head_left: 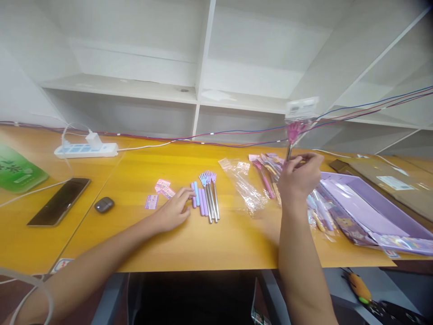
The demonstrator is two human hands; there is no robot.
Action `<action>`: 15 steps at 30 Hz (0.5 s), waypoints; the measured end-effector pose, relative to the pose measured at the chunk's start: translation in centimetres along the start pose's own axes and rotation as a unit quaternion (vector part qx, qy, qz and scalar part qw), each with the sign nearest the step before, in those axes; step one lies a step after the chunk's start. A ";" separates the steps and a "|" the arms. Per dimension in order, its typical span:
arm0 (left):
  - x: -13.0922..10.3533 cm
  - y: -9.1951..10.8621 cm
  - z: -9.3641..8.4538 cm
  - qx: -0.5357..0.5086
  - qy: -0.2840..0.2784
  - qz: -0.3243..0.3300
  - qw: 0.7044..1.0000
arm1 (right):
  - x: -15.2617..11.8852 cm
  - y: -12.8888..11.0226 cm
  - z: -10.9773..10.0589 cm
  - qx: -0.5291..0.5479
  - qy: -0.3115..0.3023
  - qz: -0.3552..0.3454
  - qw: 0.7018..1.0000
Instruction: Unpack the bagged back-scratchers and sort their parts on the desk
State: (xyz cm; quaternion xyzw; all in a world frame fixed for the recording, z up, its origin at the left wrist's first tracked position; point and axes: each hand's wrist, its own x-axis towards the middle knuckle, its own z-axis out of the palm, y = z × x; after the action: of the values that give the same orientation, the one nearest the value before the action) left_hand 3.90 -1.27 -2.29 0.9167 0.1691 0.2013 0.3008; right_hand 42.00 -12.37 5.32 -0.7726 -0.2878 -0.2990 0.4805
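My right hand point(299, 174) is raised above the yellow table point(203, 243) and grips a bagged pink claw-headed stick point(296, 131) by its handle, with a white header card at the top. My left hand point(174, 208) rests on the table, its fingers touching the handles of a row of small stick tools point(206, 196) with purple, blue and metal shafts. Small pink paper labels point(160, 192) lie just left of that hand. An empty clear plastic sleeve point(245, 185) lies between my hands. A pile of packaged pink sticks point(269, 171) sits behind my right hand.
A purple tray point(372, 205) with printed cards lies at the right. A black phone point(59, 201), a small dark earbud case point(104, 205), a white power strip point(86, 148) and a green packet point(16, 169) sit at the left. Coloured wires run along the white shelving behind.
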 end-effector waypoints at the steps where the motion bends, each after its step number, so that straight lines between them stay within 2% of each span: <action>1: 0.0 0.0 0.0 -0.004 0.006 -0.001 1.000 | -0.5 -0.8 0.2 0.072 -0.009 -0.004 0.997; 3: 0.0 0.1 -0.1 -0.015 0.029 -0.006 0.999 | -2.2 -2.3 0.8 0.227 -0.089 0.012 0.970; 5: 0.1 0.2 -0.2 -0.048 0.060 -0.020 0.997 | -4.6 -4.1 1.5 0.341 -0.219 0.048 0.913; 7: 0.2 0.3 -0.4 -0.129 0.086 -0.039 0.987 | -7.4 -6.1 1.9 0.390 -0.328 0.055 0.859; 8: 0.2 0.4 -0.4 -0.192 0.092 -0.047 0.976 | -8.8 -7.1 1.9 0.396 -0.364 0.044 0.842; 10: 0.3 0.4 -0.4 -0.340 0.090 -0.055 0.934 | -11.4 -9.2 1.6 0.382 -0.411 0.006 0.828; 13: 0.4 0.6 -0.3 -0.514 0.076 -0.074 0.851 | -14.2 -11.9 0.2 0.332 -0.446 -0.084 0.827; 15: 0.4 1.0 -0.2 -0.565 0.078 -0.104 0.815 | -15.4 -13.2 -0.9 0.322 -0.490 -0.173 0.791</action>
State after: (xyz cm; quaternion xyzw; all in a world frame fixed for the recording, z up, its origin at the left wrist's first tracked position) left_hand 4.37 -1.78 -1.44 0.5436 0.1426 0.3002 0.7708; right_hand 22.02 -10.73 1.83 -0.5532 -0.6932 0.1516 0.4364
